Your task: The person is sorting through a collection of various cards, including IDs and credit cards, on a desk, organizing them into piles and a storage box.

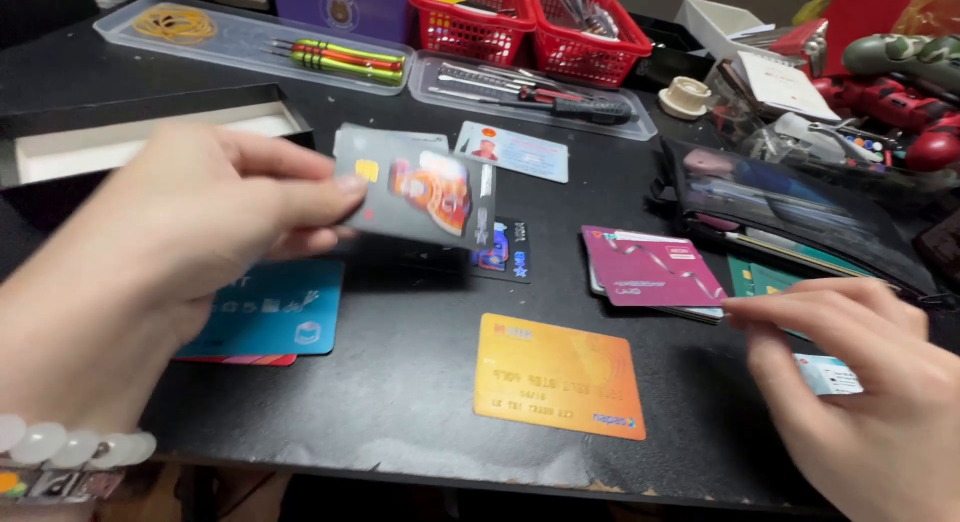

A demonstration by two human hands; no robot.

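My left hand [190, 232] pinches a grey card with an orange figure [420, 190] and holds it just above the black table [400, 392]. My right hand [860, 392] hovers at the lower right with its fingers apart, its fingertips close to a magenta card [650, 267] that tops a small stack. A white-and-blue card [828, 374] lies partly under that hand. An orange card [558, 376] lies flat near the front edge. A blue card [275, 310] sits under my left hand over a red one. A dark card [505, 252] lies beneath the held card.
A pale ID-style card [515, 150] lies farther back. A black zip pouch [800, 222] with cards sits at right. Clear trays with screwdrivers [340, 60], red baskets [530, 22], an open black box [130, 142] and cluttered tools ring the back.
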